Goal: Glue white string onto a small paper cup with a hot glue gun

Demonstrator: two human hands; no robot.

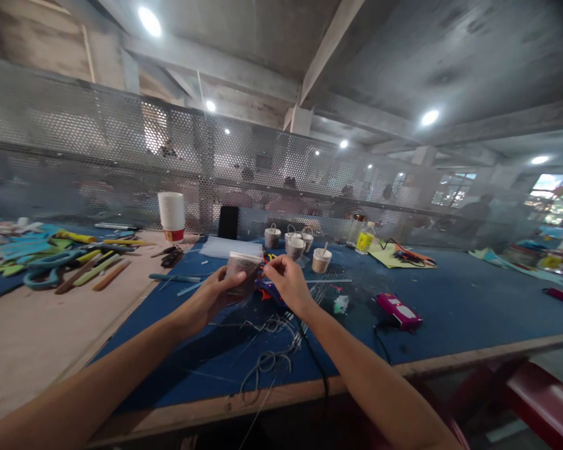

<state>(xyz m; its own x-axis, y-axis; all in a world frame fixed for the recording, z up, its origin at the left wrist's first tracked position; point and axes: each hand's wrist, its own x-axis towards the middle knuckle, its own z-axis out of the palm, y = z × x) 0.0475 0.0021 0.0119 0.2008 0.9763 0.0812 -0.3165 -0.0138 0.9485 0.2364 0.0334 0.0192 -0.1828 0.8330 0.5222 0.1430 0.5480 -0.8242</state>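
Observation:
My left hand (pixel 213 297) is wrapped around a paper cup (pixel 244 267) with a white rim and a grey-brown side, held tilted above the blue table mat. Close to the cup's right side, my right hand (pixel 288 281) has its thumb and fingers pinched together. Whatever sits in that pinch is too small to make out. Beneath the hands lies a blue tool with orange-red parts (pixel 274 297), mostly hidden. Loose grey cord (pixel 267 362) curls on the mat nearer to me, beside a bunch of thin wires (pixel 304 325).
Several small grey cups with looped handles (pixel 273 237) stand behind, near a cup holding a stick (pixel 321 260). White stacked paper cups (pixel 171 212) rise at left, beyond scissors (pixel 51 269). A magenta box-shaped object (pixel 398 311) lies right. A perforated metal screen (pixel 244 162) borders the back.

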